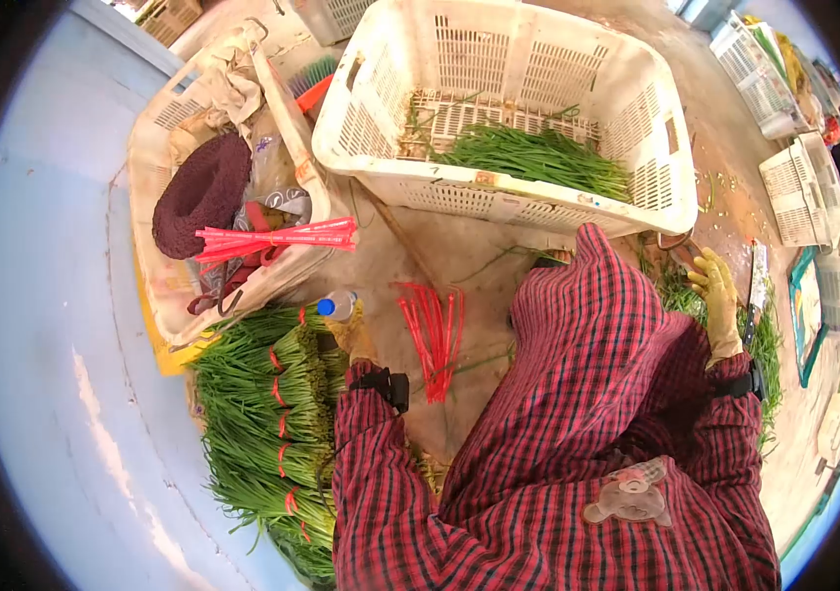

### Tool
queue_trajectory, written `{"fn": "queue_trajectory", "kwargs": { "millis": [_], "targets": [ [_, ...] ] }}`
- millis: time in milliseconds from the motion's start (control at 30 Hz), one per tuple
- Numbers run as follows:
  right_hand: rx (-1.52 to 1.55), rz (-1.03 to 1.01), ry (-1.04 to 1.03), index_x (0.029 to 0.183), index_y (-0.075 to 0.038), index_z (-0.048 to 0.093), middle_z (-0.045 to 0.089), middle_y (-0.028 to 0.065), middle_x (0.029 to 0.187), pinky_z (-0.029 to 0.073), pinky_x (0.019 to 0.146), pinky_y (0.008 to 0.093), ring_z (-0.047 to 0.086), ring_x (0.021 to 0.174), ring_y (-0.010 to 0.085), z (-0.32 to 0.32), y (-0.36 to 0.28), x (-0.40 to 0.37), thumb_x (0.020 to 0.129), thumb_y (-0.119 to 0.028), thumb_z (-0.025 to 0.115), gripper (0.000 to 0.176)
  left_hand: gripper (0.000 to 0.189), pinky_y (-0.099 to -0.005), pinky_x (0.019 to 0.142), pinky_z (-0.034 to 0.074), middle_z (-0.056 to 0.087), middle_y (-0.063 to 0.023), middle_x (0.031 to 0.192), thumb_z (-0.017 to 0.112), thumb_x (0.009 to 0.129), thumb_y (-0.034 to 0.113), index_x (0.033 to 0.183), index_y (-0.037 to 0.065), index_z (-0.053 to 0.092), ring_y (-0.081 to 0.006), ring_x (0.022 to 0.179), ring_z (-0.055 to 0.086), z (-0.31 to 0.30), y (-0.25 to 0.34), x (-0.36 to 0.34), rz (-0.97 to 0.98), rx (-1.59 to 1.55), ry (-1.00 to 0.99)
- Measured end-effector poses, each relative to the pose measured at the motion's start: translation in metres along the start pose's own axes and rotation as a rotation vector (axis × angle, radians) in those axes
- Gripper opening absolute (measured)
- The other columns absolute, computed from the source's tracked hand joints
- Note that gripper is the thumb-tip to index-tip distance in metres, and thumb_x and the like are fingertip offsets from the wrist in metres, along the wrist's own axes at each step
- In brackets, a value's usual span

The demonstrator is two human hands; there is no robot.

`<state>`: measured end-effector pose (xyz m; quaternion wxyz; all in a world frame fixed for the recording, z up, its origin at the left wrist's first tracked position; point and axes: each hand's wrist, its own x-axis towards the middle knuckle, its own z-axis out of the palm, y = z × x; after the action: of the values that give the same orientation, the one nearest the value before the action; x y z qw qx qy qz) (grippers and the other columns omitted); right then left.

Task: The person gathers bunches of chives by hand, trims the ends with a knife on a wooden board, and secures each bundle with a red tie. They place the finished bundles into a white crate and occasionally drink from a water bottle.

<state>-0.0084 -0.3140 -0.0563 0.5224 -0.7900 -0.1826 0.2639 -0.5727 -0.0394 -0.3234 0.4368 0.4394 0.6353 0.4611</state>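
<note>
My left hand (354,337), in a yellowish glove, is beside a clear bottle with a blue cap (338,306). Its fingers are mostly hidden, so a hold on the bottle cannot be confirmed. Under and left of that arm lie green stalk bundles (258,424) bound with red ties. My right hand (719,303), also gloved, is open with fingers apart, near loose greens and a knife (757,281). Loose red ties (431,340) are spread on the floor between my left arm and my checked clothing. Loose green stalks (538,158) lie inside the large white crate (499,192).
At the upper left, a white basket (317,197) holds a dark knitted item (201,197), bags and a bundle of red ties (277,238). A wooden stick (400,236) lies by the large crate. More crates (794,192) line the right side. A blue wall (56,295) borders the left.
</note>
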Motion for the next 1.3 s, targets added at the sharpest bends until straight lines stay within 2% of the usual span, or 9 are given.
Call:
{"fn": "queue_trajectory", "kwargs": {
  "millis": [200,333,400,533,567,667,1033,1200,1300],
  "targets": [
    [-0.011,-0.27,-0.168,0.14,-0.008,0.061,0.069,0.0036,0.118,0.05,0.09,0.0265,0.064,0.1,0.0099,0.053,-0.098,-0.043,0.108,-0.026,0.053,0.037,0.076,-0.0376,0.109,0.043,0.054,-0.0137,0.139,0.082,0.087,0.014,0.149,0.001,0.04,-0.0228,0.122,0.056,-0.003,0.079,-0.077,0.067,-0.097,-0.064],
    [0.006,-0.343,-0.474,0.128,-0.006,0.068,0.074,0.0048,0.109,0.054,0.091,0.0315,0.067,0.105,0.0166,0.116,-0.168,-0.109,0.096,-0.01,0.069,0.032,0.081,-0.0385,0.106,0.045,0.054,-0.0127,0.137,0.087,0.082,0.021,0.146,0.001,0.043,-0.0232,0.121,0.057,0.015,0.169,-0.132,0.195,-0.104,-0.205],
    [-0.262,-0.948,-0.607,0.125,-0.006,0.069,0.072,0.0101,0.107,0.054,0.092,0.0357,0.068,0.102,0.0244,0.14,-0.174,-0.119,0.094,-0.015,0.072,0.033,0.081,-0.039,0.103,0.047,0.056,-0.0123,0.133,0.089,0.079,0.025,0.143,0.001,0.045,-0.0237,0.119,0.058,0.034,0.205,-0.158,0.206,-0.184,-0.312],
    [-0.203,-0.96,-0.707,0.126,-0.012,0.068,0.064,0.0125,0.098,0.055,0.082,0.0417,0.067,0.092,0.0317,0.169,-0.177,-0.142,0.09,-0.03,0.078,0.041,0.078,-0.0409,0.1,0.05,0.062,-0.0119,0.124,0.092,0.076,0.03,0.136,0.002,0.052,-0.0251,0.115,0.062,0.067,0.236,-0.186,0.362,-0.162,-0.469],
    [-0.238,-0.998,-0.645,0.126,-0.013,0.066,0.064,0.0127,0.099,0.054,0.081,0.0419,0.067,0.093,0.0324,0.167,-0.173,-0.145,0.091,-0.034,0.077,0.043,0.076,-0.0412,0.1,0.05,0.065,-0.0118,0.119,0.094,0.073,0.03,0.132,0.003,0.055,-0.0261,0.112,0.064,0.073,0.256,-0.196,0.537,-0.031,-0.448],
    [-0.371,-1.066,-0.579,0.121,-0.012,0.065,0.064,0.0111,0.099,0.056,0.077,0.0421,0.068,0.09,0.0325,0.153,-0.177,-0.142,0.091,-0.04,0.074,0.042,0.075,-0.041,0.1,0.05,0.064,-0.0135,0.121,0.096,0.071,0.027,0.13,0.003,0.056,-0.0281,0.114,0.064,0.085,0.262,-0.202,0.594,-0.025,-0.448],
    [-0.45,-1.141,-0.76,0.111,-0.006,0.058,0.064,0.0167,0.102,0.055,0.083,0.0472,0.065,0.096,0.0403,0.125,-0.17,-0.133,0.095,-0.038,0.067,0.037,0.064,-0.0423,0.089,0.053,0.065,-0.0142,0.113,0.096,0.068,0.022,0.119,0.004,0.063,-0.0313,0.102,0.066,0.08,0.288,-0.202,0.926,0.199,-0.532],
    [-0.49,-1.2,-0.938,0.115,-0.006,0.056,0.058,0.0141,0.102,0.052,0.082,0.0477,0.062,0.096,0.0379,0.116,-0.179,-0.131,0.095,-0.026,0.07,0.031,0.069,-0.0421,0.085,0.055,0.068,-0.0132,0.106,0.097,0.066,0.029,0.12,0.004,0.063,-0.0306,0.097,0.068,0.074,0.309,-0.204,0.9,0.183,-0.67],
    [-0.48,-1.285,-0.993,0.109,-0.005,0.055,0.059,0.0173,0.103,0.053,0.088,0.0477,0.062,0.1,0.04,0.119,-0.178,-0.128,0.094,-0.031,0.067,0.032,0.072,-0.0412,0.085,0.055,0.069,-0.0129,0.105,0.098,0.065,0.033,0.12,0.005,0.063,-0.0296,0.097,0.069,0.069,0.31,-0.196,0.924,0.186,-0.752]
  ]
}}
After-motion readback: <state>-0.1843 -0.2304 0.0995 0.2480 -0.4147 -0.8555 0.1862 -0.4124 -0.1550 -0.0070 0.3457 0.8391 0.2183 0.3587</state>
